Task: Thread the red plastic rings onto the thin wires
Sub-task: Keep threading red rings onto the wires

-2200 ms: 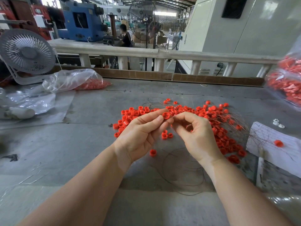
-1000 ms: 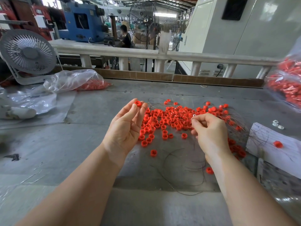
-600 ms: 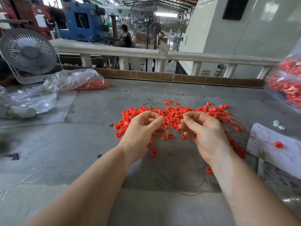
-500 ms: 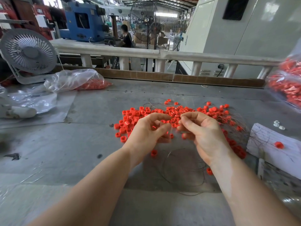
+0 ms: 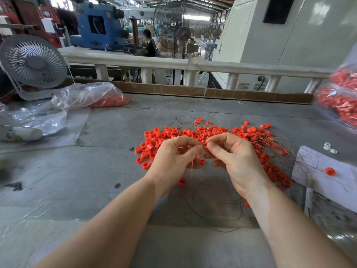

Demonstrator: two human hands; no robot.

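Both hands meet above the middle of the surface (image 5: 58, 171), fingertip to fingertip. The left hand (image 5: 173, 159) has its fingers curled and pinches a thin wire (image 5: 192, 161), which hangs down from the thumb; a red ring (image 5: 181, 148) seems to sit inside its fingers, but I cannot see this clearly. The right hand (image 5: 233, 157) pinches at the same point, I think on the wire end. So each grip is closed on something small.

The pile of red rings (image 5: 212, 132) lies just behind the hands, toward the far edge, and loose wires (image 5: 216, 200) curl on the surface under the wrists.

The risk, in my judgement, is the wire tip missing the hole, because it is so fine and bends easily. A ring can also slip out and fall among the others. The loose wires below may catch a forearm and drag rings with them.
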